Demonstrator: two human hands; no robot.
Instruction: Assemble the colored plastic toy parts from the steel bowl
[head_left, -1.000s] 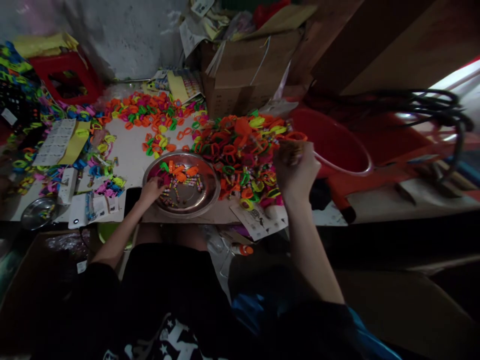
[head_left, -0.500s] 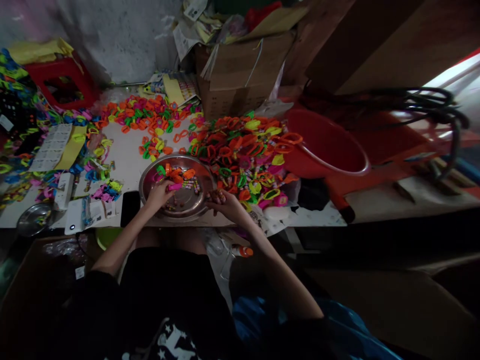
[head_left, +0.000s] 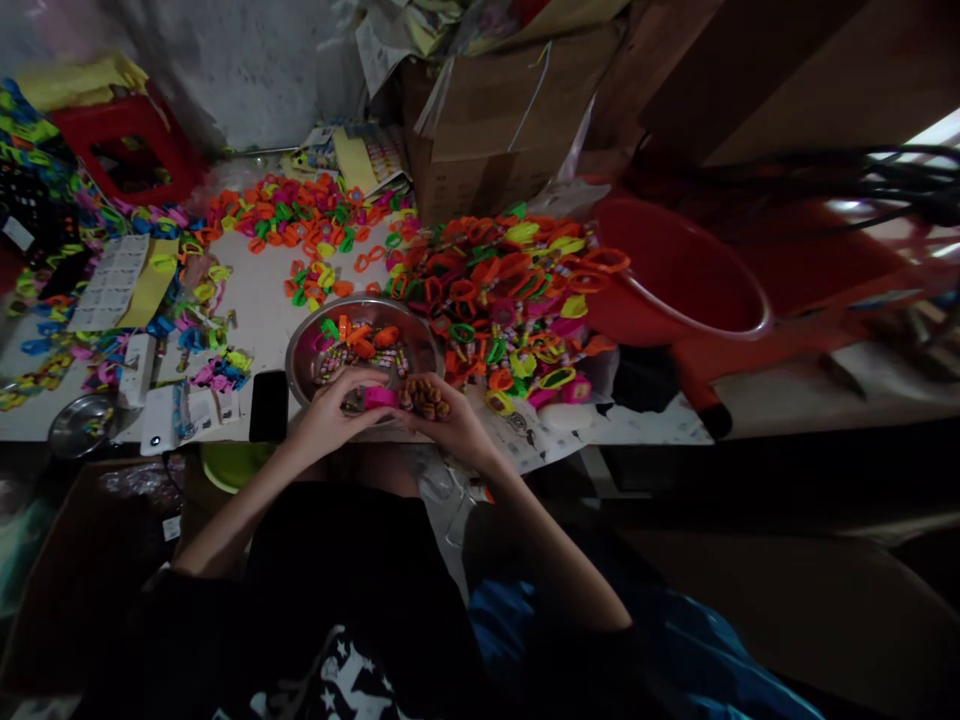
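Observation:
Over the near edge of a metal bowl (head_left: 294, 352), my two hands have come together. My left hand (head_left: 336, 408) pinches a pink plastic toy watch (head_left: 381, 397). Closed around a bunch of small brownish patterned rolls (head_left: 426, 399), my right hand (head_left: 459, 428) has its fingertips at the watch's right end. Whether those fingertips grip the watch too, I cannot tell. Inside the bowl lie orange toy watches (head_left: 364, 347), a green one (head_left: 330, 328) and several small striped rolls (head_left: 391, 360). A large heap of coloured toy watches (head_left: 491, 290) rises just right of the bowl.
A red basin (head_left: 682, 270) stands right of the heap, a cardboard box (head_left: 510, 130) behind it. Left of the bowl are a black phone (head_left: 268, 405), a white power strip (head_left: 137, 370) and a small metal dish (head_left: 82, 425). A red stool (head_left: 124, 150) stands at the back left.
My right hand has moved left with its rolls to meet my left hand. The pink toy watch has shifted right and nearer the bowl's front edge. The view has turned slightly.

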